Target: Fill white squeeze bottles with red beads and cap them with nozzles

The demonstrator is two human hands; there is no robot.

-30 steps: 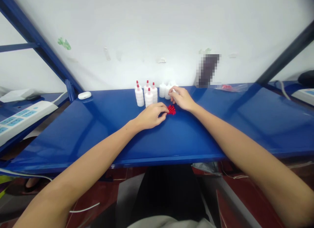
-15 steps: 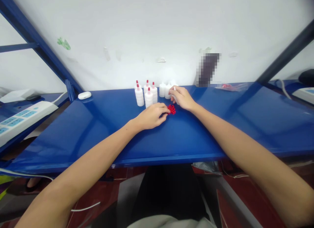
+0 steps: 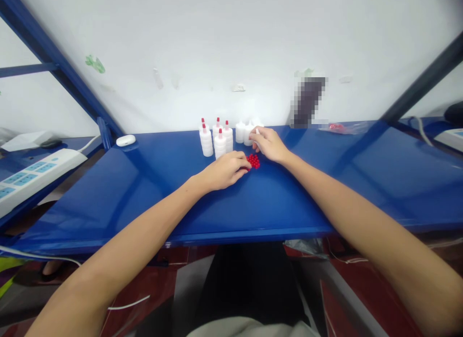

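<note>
A small heap of red caps [image 3: 254, 161] lies on the blue table. My left hand [image 3: 228, 170] reaches its left edge, thumb and forefinger closed on a red cap that the fingers mostly hide. Just behind and to the right of the heap, my right hand [image 3: 268, 143] pinches a small white nozzle [image 3: 257, 132], its tip pointing up. Several white squeeze bottles [image 3: 206, 145] with red-capped nozzles stand upright behind my left hand. To their right, beside my right fingers, is a group of white bottles [image 3: 240, 133] without red tips, partly covered by that hand.
A white earbud case [image 3: 126, 140] sits at the back left of the table [image 3: 144, 182]. A clear bag [image 3: 342, 128] with something red inside lies at the back right, near a blurred dark patch. Power strips [image 3: 36, 175] flank the table, and blue frame posts rise at both sides.
Both hands stay nearly where they were. The left fingertips have shifted slightly over the edge of the red caps, and the whole view has moved a little.
</note>
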